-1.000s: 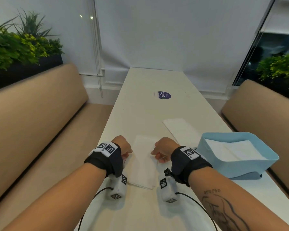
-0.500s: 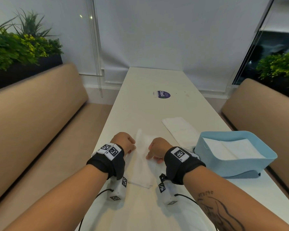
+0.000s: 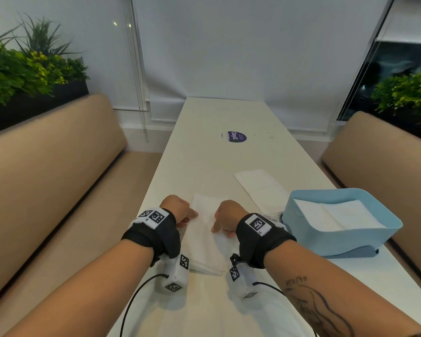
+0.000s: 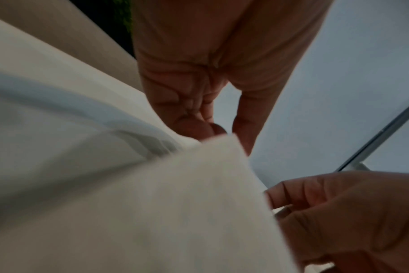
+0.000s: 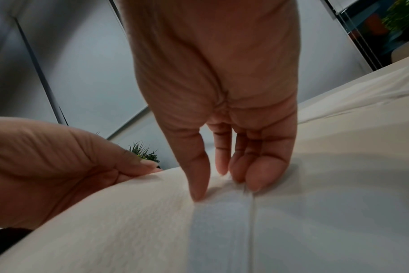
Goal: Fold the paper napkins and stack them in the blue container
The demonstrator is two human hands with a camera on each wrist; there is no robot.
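The napkin (image 3: pixel 206 239) lies on the desk (image 3: pixel 216 161) between my wrists, with its left side raised. My left hand (image 3: pixel 178 207) pinches that edge, thumb on top and curled fingers underneath. My right hand (image 3: pixel 229 216) grips nothing. Its fingers (image 5: pixel 199 177) are straight and stand tip-down on the paper, pinning it where I judge the crease should run.

My worry is the paper itself. It looks thin and soft, so if my left hand pulls across while the right tips press hard, it may tear or bunch at the pinned spot. If the right tips ease off too soon, the whole sheet could slide on the smooth desk. The crease would then land crooked, with edges that miss each other. A skewed fold would sit badly on the folded napkins (image 3: pixel 336 212) already in the blue container (image 3: pixel 355 239) just to my right. The second napkin (image 3: pixel 260 188) lies near, a little farther along the desk, and a careless sweep of my right wrist could drag it.
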